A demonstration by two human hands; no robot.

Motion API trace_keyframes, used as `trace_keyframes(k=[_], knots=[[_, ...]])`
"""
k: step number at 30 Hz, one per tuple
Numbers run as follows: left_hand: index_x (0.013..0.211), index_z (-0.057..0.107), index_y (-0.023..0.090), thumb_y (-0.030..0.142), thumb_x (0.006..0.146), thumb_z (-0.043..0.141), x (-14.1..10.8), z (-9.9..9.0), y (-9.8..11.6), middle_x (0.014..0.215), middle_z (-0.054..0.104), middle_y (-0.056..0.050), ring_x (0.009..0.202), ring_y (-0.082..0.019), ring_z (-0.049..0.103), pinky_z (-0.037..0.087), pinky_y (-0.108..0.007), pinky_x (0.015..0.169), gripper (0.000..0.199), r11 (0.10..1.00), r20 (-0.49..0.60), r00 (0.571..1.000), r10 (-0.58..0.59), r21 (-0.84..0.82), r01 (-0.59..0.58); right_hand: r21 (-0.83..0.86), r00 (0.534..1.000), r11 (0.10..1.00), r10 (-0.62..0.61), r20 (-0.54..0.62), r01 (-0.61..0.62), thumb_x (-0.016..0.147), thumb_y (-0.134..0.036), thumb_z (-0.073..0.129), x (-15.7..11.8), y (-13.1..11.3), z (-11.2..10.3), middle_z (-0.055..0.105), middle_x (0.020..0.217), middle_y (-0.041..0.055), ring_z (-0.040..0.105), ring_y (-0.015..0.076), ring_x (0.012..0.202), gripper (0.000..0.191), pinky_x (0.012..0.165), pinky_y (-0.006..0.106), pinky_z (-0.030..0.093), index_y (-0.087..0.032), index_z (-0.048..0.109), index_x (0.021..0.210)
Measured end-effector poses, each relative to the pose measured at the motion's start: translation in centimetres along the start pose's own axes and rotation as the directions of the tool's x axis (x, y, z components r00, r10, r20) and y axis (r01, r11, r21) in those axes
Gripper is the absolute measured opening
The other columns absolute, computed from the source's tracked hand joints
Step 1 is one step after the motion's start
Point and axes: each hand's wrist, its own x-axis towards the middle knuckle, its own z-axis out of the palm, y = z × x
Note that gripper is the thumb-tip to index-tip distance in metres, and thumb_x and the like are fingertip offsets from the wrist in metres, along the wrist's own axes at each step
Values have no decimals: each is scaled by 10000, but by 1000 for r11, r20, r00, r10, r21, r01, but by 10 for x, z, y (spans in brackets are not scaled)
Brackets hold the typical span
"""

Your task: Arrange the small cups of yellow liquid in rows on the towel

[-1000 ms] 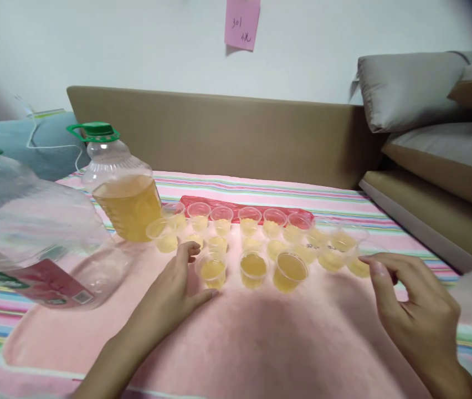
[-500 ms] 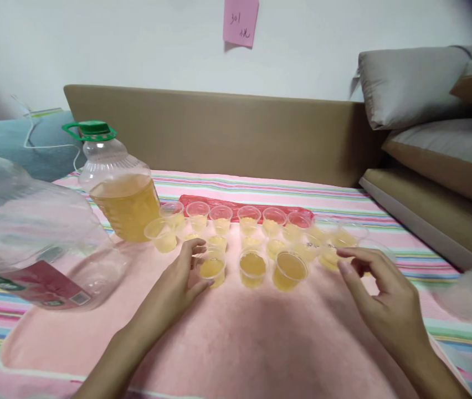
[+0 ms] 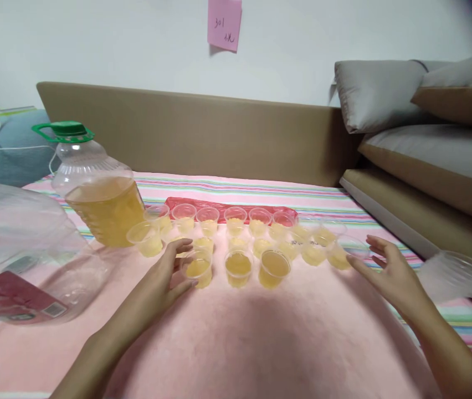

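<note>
Several clear plastic cups of yellow liquid stand in rows on the pink cloth [image 3: 236, 338]. My left hand [image 3: 163, 277] curves round the left side of a front-row plastic cup [image 3: 198, 270], thumb in front and fingers behind. To its right are a second front cup [image 3: 238, 269] and a third, fuller-looking cup [image 3: 275, 270]. At the right end of the rows my right hand [image 3: 389, 274] is open, fingers and thumb apart. Its thumb tip overlaps the edge of the rightmost cup [image 3: 339, 257]; whether they touch I cannot tell.
A large green-capped bottle [image 3: 103, 205] of yellow liquid stands at left, behind a clear bottle [image 3: 32, 266] with a red label. Behind the cups lies a red plastic bag [image 3: 219, 205]. Stacked clear cups [image 3: 456, 274] lie at right, near cushions [image 3: 431, 155].
The view has turned to the right, so things sit further left in it. My right hand has moved outward and its fingers have spread. The left hand stays round its cup.
</note>
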Motion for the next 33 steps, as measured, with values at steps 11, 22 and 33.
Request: trace_keyframes(k=[11,22,33], knots=[[1475,315,360,617,879,730,-6,-14,5,1560,499,-120,1371,-336,594,536,-583,1102,771,992,-19,996,-82,92,83,239,969,941,216,118,-239,593,-609,972,9,2,7,587,1520,158,569,405,1392,1024,1235,610,396,-220,566,1449],[1182,616,249,655,992,556,-7,-41,24,1153,691,-46,955,-237,678,552,-357,767,452,989,-356,934,5,138,47,443,951,843,295,92,-304,524,-511,994,7,-8,6,671,1372,162,595,391,1363,802,1218,567,432,-222,633,1179],[795,549,231,484,1060,447,-1,-50,35,727,561,25,690,-162,543,407,-300,646,381,993,-533,845,33,112,32,600,970,791,222,-102,-118,497,-460,1026,6,-32,-6,707,1254,121,597,388,1354,799,1255,553,379,-216,689,1179]])
